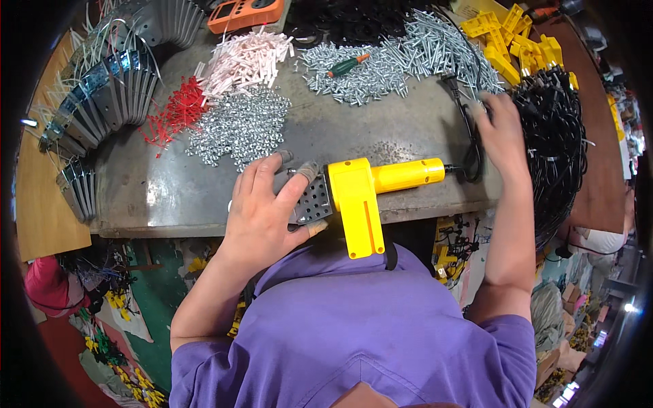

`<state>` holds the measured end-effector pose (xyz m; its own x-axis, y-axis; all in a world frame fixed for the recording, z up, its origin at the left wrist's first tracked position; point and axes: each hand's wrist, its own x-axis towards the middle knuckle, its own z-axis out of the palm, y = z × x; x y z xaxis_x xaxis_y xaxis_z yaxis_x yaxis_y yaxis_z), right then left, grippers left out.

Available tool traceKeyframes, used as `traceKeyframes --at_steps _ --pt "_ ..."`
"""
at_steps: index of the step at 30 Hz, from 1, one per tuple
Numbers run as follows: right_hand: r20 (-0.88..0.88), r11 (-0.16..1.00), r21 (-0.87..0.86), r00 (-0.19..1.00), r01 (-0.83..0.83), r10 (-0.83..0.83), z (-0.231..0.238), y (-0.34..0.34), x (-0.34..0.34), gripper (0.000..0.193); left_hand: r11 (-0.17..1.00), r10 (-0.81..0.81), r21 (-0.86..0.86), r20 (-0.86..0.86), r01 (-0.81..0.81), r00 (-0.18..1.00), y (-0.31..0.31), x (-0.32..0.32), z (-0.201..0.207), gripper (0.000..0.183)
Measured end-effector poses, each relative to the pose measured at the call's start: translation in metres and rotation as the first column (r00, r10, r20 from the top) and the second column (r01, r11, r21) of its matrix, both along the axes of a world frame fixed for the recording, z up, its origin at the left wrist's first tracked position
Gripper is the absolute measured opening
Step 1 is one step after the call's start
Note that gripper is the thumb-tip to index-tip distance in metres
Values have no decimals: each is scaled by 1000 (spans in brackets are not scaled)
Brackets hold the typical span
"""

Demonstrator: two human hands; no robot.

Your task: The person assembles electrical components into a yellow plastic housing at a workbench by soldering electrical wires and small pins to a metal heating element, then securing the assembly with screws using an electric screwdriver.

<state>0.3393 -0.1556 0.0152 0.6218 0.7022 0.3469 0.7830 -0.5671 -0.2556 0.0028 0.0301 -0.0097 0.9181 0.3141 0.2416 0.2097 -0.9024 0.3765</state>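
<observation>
My left hand [262,197] is closed round a dark perforated metal housing [313,203], with tape or covers on several fingertips. A yellow plastic casing [354,207] with a round yellow handle [408,175] adjoins that metal, at the table's near edge. From the handle's end a black power cord [480,153] loops up toward a plug. My right hand [502,129] is at the right, beside the cord and the near edge of the screw pile [442,51]. Its fingers are curled; whatever lies between them is too dark to make out.
Small metal nuts [238,126], red parts [178,112] and white sleeves [248,61] lie in piles on the grey table [163,197]. A green screwdriver [348,65] rests on screws. Metal plates [109,95] stand left; black cords [554,129] and yellow casings [507,41] lie right. An orange meter [245,13] is behind.
</observation>
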Motion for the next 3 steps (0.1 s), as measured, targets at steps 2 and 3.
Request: traceKeyframes --at_steps 2,3 --pt "116 987 -144 992 72 -55 -13 33 16 35 999 36 -16 -17 -36 999 0 -8 -5 73" --pt "126 988 -142 991 55 -37 -11 39 16 35 997 16 -73 -9 -17 1000 0 -13 -8 75"
